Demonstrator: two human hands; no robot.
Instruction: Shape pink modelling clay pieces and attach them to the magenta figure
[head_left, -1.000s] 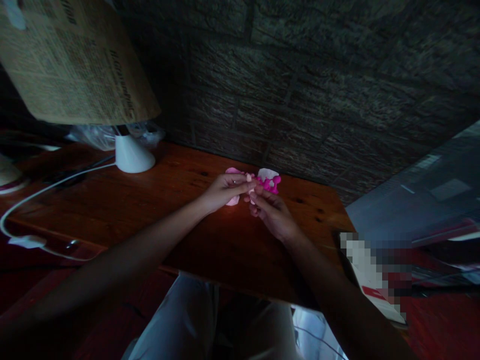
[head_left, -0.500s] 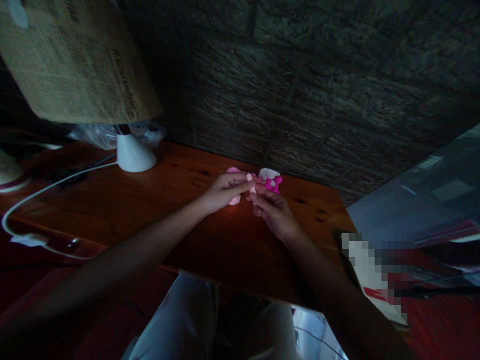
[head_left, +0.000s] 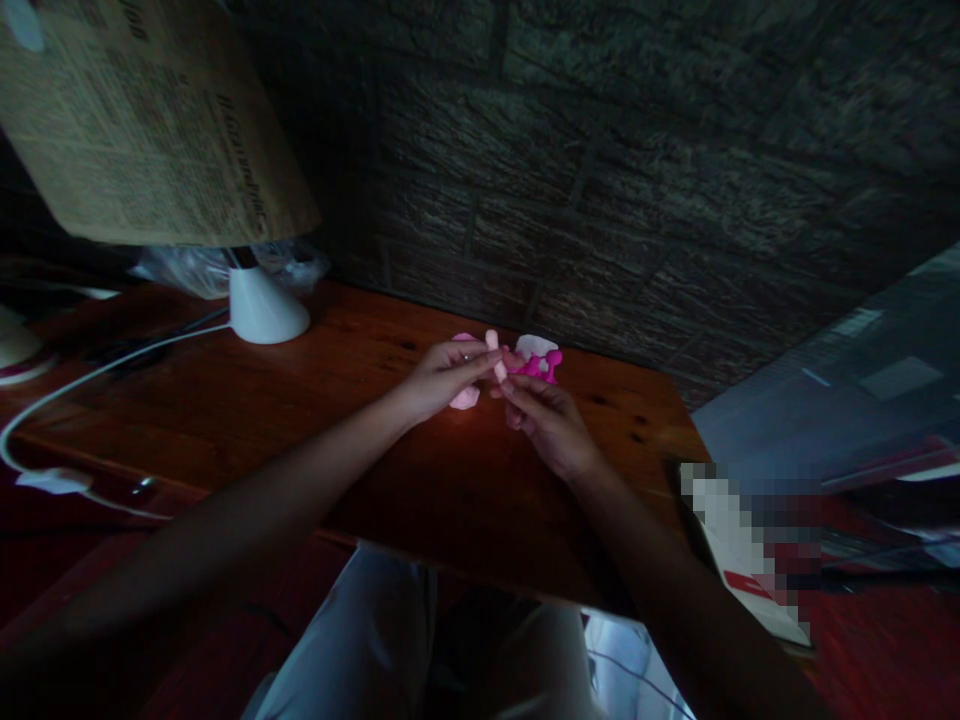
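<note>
A short pale pink roll [head_left: 492, 341], which looks like soft modelling clay, stands nearly upright between my two hands above the wooden table. My left hand [head_left: 448, 376] pinches it between thumb and fingers from the left. From the right, the fingertips of my right hand [head_left: 546, 412] close on its lower end. Behind and below the left hand lies a light pink piece [head_left: 466, 398], partly hidden. Just past the right fingers are a bright magenta, lobed piece [head_left: 553, 358] and a whitish flat piece [head_left: 536, 344].
At the left of the wooden table [head_left: 360, 330] stands a lamp with a white base [head_left: 266, 305] and printed shade [head_left: 150, 130]. Its white cord [head_left: 97, 370] runs over the front edge. A dark stone-patterned wall [head_left: 525, 180] rises right behind the table.
The pink roll now sticks up further above my left thumb and leans a little to the left. My hands stay nearly in place. The whole view has shifted slightly.
</note>
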